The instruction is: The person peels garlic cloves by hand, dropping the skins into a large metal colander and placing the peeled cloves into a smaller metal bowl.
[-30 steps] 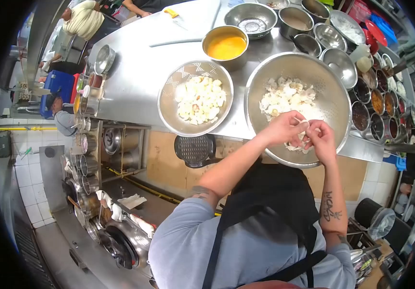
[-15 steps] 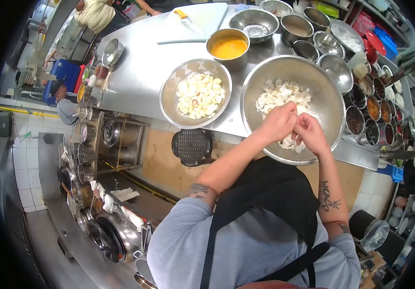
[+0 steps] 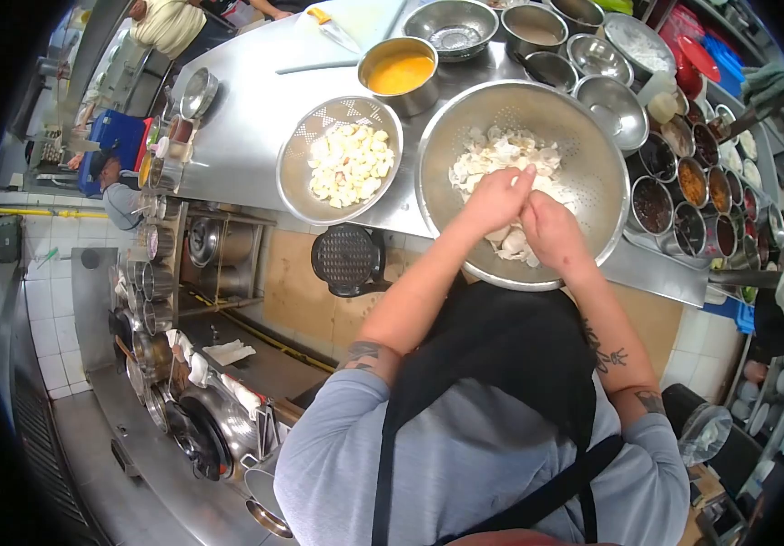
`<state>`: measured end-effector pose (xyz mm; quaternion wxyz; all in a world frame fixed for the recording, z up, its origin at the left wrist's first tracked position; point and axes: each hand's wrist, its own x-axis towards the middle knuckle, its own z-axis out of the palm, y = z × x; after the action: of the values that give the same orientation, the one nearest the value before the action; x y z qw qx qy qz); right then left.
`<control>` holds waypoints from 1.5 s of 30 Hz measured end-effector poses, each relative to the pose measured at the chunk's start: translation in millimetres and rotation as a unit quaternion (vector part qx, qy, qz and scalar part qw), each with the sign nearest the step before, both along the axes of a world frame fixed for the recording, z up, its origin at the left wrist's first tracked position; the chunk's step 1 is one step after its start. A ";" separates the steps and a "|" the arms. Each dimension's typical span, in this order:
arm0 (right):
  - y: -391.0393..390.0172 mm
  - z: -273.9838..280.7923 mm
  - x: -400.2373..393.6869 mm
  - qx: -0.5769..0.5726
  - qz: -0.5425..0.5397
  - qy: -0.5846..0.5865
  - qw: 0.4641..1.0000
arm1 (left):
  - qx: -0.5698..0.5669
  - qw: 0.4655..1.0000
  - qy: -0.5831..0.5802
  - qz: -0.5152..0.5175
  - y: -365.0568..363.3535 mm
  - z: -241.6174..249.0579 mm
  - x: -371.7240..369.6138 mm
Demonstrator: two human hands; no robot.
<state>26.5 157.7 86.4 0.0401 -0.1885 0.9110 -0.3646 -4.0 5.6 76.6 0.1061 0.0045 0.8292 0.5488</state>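
Compared with a second ago, both hands sit lower and further left in the view, deeper inside the big colander [image 3: 583, 136]. Earlier they were near its near rim, fingertips pinching a white piece between them; now they are pressed together over the pile. The left hand [image 3: 495, 200] lies knuckles up with its fingers pointing far, into the white pieces [image 3: 501, 155]. The right hand [image 3: 551, 232] is just beside it, touching it at the thumb side. Both hands are curled closed, but their fingertips are hidden under the hands, so I cannot tell whether either is grasping a piece.

The white pieces are pale, irregular chunks, heaped in the middle and near part of the big colander, some showing between and below the hands. The colander is round, perforated steel, resting on the steel counter [image 3: 246, 127] at its near edge.

To the left, a smaller colander [image 3: 296, 173] holds yellowish-white chunks. Far from it stands a pot [image 3: 398, 77] of orange liquid. On the right, a row of small containers [image 3: 683, 200] holds dark and reddish contents. Another person [image 3: 169, 23] stands at the far left corner.
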 end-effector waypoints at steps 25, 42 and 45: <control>13.5 -10.2 -6.9 -0.016 -0.118 -0.063 0.991 | 0.482 0.862 -0.154 0.018 -1.0 -38.0 30.0; 9.9 -3.5 -1.7 -0.138 -0.117 -0.127 0.975 | 0.538 0.817 -0.195 0.066 -4.0 -23.2 38.2; -0.4 -12.7 6.9 -0.191 -0.052 -0.155 0.968 | 0.525 0.821 -0.187 0.124 7.3 -21.5 37.8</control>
<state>33.5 157.3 73.7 0.1248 -0.0860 0.8155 -0.5586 33.8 12.9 55.1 0.1713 -0.1463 0.3731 0.9000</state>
